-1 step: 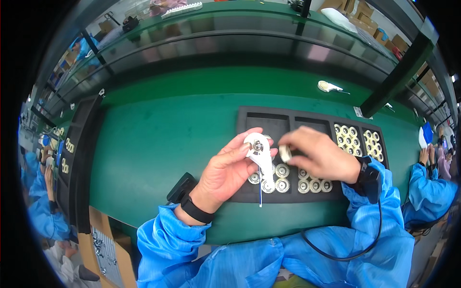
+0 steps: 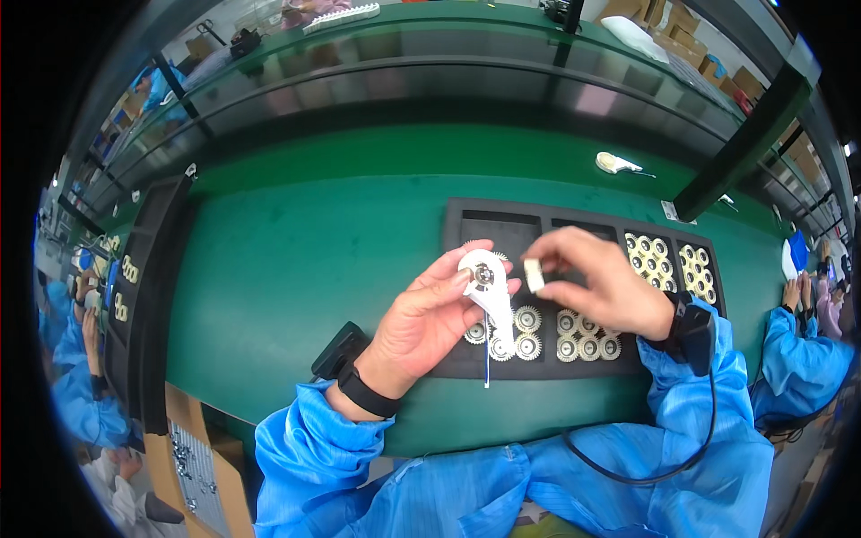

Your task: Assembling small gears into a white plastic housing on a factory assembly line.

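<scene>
- One white case [image 2: 498, 314] lies clasped in the left grip [image 2: 414, 330], its long axis running far to near, round head at the far end.
- Just right of the case's head, apart from it, the right grip [image 2: 599, 285] pinches a small cream wheel [image 2: 534, 276], edge-on.
- Below the case, the black tray [image 2: 547, 368] rests on the green desk [image 2: 296, 269], stretching mostly to the case's right.

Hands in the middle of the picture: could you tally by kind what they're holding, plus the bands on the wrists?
White teardrop-shaped housing, in the left hand (thin wire below it not counted): 1
Cream gear-like part, in the right hand: 1
Black wristbands, one on each wrist: 2
Total: 4
</scene>
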Demonstrator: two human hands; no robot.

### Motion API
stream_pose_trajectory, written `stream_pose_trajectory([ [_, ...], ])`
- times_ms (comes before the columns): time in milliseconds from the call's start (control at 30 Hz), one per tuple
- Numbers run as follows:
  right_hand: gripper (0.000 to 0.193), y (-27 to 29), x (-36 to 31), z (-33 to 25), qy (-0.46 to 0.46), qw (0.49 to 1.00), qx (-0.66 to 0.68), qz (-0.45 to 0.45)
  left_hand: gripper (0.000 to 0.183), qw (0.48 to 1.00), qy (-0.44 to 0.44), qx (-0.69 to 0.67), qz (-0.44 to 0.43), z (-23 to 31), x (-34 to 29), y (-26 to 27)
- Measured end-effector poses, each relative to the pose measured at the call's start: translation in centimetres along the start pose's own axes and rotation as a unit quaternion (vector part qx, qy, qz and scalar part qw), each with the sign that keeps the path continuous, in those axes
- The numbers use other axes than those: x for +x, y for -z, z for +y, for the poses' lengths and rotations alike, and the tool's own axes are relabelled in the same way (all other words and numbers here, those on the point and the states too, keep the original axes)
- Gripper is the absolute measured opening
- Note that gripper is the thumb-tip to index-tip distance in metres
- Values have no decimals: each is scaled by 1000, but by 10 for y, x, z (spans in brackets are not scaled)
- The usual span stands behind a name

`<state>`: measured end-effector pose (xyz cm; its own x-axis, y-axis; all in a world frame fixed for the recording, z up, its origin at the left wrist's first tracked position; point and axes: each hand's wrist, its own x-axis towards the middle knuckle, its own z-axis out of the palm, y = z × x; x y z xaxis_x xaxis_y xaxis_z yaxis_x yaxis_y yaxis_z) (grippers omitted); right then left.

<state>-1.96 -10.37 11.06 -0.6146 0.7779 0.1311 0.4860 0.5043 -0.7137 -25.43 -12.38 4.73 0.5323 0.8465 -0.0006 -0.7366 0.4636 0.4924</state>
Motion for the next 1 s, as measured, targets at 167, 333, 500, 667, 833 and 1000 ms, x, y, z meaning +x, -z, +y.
stream_pose_trajectory([
  [167, 32, -12, 2, 2, 15, 975, 222, 6, 41, 999, 3, 38, -10, -7, -4, 1],
  [333, 31, -20, 6, 5, 41, 985, 168, 25, 37, 998, 1, 57, -1, -8, -5, -2],
  [500, 32, -23, 7, 4, 67, 989, 124, 33, 36, 996, -1, 85, 12, -12, -7, -2],
  [667, 30, -26, 10, 1, 85, 991, 94, 48, 33, 995, 1, 98, 26, -12, -8, -2],
  [833, 31, -31, 7, -8, 177, 978, -54, 94, 36, 994, -1, 110, 25, -17, -7, 3],
  [1000, 41, -30, 8, -7, 201, 971, -75, 102, 42, 990, -6, 142, 21, -14, -7, -7],
])
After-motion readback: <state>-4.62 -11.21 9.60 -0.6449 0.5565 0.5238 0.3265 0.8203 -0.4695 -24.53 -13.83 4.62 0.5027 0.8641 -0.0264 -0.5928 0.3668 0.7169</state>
